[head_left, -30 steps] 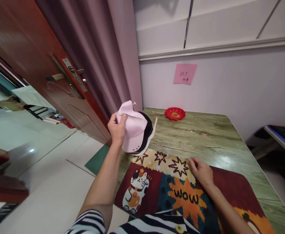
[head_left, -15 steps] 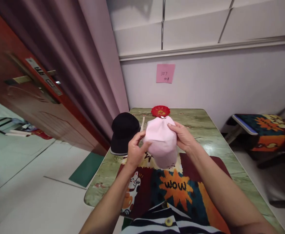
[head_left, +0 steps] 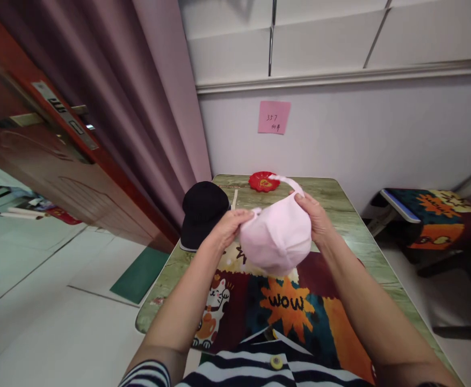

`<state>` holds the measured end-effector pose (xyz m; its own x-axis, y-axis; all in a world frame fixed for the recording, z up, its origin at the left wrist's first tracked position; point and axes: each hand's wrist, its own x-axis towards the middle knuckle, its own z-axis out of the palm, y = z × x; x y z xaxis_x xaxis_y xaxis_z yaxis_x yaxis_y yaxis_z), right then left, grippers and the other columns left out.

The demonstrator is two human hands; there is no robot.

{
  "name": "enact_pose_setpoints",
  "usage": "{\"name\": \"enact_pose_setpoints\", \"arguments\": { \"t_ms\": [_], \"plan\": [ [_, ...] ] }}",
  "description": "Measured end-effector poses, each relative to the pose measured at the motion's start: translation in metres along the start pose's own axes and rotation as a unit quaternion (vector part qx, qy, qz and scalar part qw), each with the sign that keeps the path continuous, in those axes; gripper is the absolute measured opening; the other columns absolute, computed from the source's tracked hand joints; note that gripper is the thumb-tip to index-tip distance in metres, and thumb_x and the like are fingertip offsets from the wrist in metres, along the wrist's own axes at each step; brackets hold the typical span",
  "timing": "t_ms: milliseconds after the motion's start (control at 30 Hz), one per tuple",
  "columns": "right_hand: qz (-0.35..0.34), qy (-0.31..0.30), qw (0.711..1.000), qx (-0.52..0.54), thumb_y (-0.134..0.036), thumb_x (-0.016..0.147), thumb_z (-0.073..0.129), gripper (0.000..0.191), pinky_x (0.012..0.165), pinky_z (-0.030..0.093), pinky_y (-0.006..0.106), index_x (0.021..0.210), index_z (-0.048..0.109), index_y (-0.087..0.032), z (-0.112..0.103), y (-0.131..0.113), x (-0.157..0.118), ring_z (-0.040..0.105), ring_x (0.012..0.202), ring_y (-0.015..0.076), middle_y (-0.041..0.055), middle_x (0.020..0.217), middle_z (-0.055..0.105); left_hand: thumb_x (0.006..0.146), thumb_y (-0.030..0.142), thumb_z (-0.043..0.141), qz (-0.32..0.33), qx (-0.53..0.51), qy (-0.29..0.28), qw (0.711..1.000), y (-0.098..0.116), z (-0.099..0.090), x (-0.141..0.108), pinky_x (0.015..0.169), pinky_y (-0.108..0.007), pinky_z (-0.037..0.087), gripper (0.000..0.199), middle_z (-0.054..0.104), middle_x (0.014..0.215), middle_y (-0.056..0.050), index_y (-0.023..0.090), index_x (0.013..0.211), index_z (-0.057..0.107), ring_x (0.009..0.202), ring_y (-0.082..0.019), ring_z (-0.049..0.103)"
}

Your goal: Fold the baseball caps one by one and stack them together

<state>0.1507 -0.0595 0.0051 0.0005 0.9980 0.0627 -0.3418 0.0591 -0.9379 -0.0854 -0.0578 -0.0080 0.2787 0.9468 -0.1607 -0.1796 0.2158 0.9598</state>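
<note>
Between my two hands a pale pink baseball cap [head_left: 275, 234] is held up over the table, its rounded crown toward me. My left hand [head_left: 231, 226] pinches the cap's left edge. At the upper right edge my right hand [head_left: 313, 212] grips it, thumb on top. A loose pink strap [head_left: 289, 181] sticks up from the cap near the right hand and curls to the left. Beyond my left hand a black hat [head_left: 203, 212] rests at the table's left edge.
A red scalloped dish [head_left: 264, 183] sits at the back of the green wood-look table [head_left: 327, 188]. A colourful mat [head_left: 255, 317] lies at the front. The wooden door [head_left: 70, 161] and purple curtain [head_left: 166, 107] stand at the left; another table [head_left: 404, 207] is at the right.
The pink cap has been turned in my hands, and its strap has come undone and now sticks up. My right hand has shifted to the cap's upper right edge.
</note>
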Motion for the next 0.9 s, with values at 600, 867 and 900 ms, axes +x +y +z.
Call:
{"name": "enact_pose_setpoints", "arguments": {
  "t_ms": [600, 867, 900],
  "plan": [
    [-0.129, -0.014, 0.974, -0.187, -0.053, 0.09, 0.063, 0.036, 0.057, 0.043, 0.025, 0.101, 0.068, -0.019, -0.017, -0.004, -0.003, 0.055, 0.059, 0.0119, -0.0004, 0.071, 0.065, 0.069, 0.038, 0.082, 0.189, 0.064, 0.048, 0.979, 0.017, 0.039, 0.037, 0.063, -0.025, 0.042, 0.025, 0.065, 0.072, 0.001, 0.018, 0.077, 0.069, 0.065, -0.011, 0.054],
    [-0.072, 0.018, 0.981, -0.181, -0.054, 0.079, 0.072, 0.038, 0.051, 0.034, 0.023, 0.083, 0.071, -0.017, 0.02, 0.02, -0.013, 0.044, 0.055, 0.0104, -0.0022, 0.063, 0.057, 0.077, 0.032, 0.076, 0.227, 0.13, 0.005, 0.965, 0.009, 0.046, 0.021, 0.076, -0.029, 0.049, 0.016, 0.069, 0.083, -0.003, 0.019, 0.084, 0.07, 0.077, -0.016, 0.062],
    [-0.062, 0.02, 0.985, -0.162, -0.054, 0.076, 0.075, 0.038, 0.052, 0.036, 0.024, 0.082, 0.072, -0.016, 0.022, 0.024, -0.013, 0.046, 0.056, 0.011, -0.0015, 0.064, 0.059, 0.078, 0.03, 0.074, 0.238, 0.152, 0.008, 0.959, 0.008, 0.046, 0.02, 0.078, -0.031, 0.049, 0.014, 0.07, 0.085, -0.004, 0.019, 0.085, 0.07, 0.078, -0.017, 0.063]
  ]
}}
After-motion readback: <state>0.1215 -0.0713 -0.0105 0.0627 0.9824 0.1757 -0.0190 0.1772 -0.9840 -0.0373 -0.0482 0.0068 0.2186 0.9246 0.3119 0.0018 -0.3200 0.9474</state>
